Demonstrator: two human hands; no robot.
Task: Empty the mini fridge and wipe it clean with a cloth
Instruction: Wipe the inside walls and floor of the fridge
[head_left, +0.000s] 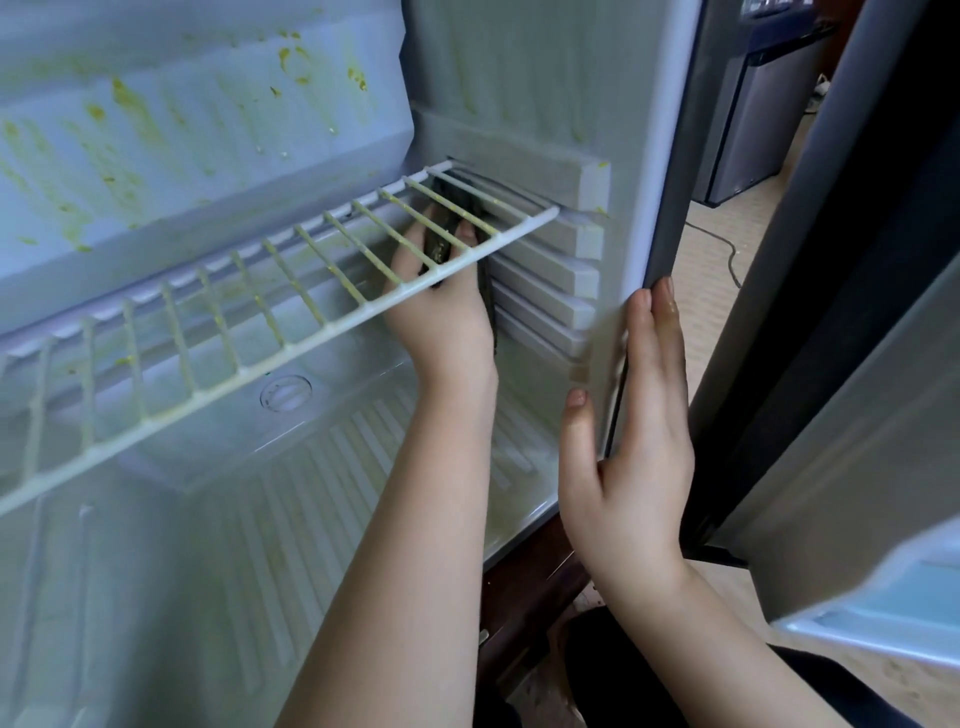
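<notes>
The left forearm and the right forearm are bare along their whole visible length, slender and smooth. The left hand and the right hand are bare as well. The right hand's fingernails are short, rounded and faintly glossy. Low between the arms shows a plain dark fabric garment; its kind cannot be told.

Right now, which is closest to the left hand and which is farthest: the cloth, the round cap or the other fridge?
1. Cloth, held in the left hand.
2. Round cap, down and to the left.
3. Other fridge, outside, far right.
</notes>
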